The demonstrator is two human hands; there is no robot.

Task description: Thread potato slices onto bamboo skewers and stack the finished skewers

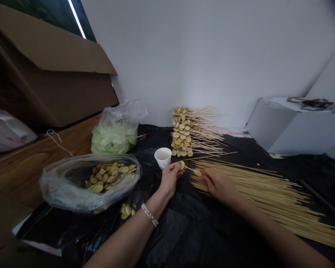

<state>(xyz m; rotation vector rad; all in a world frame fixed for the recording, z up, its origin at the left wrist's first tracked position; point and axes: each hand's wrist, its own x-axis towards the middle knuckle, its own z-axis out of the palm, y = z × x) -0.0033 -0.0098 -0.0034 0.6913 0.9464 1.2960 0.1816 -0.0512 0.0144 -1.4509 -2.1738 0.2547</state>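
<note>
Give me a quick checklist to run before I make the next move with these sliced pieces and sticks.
1. Slice secured in the left hand: ok, the fingertips pinch one pale slice.
2. Stick steady in the right hand: ok, gripped near the threaded slices.
3. Stick tip through the pinched slice: cannot tell, too small.
4. White cup clear of the left hand: cannot tell, they overlap in view; the cup is upright.
5. More slices available: ok, many in the open plastic bag.
6. Spare sticks at hand: ok, a large pile lies by the right hand.
</note>
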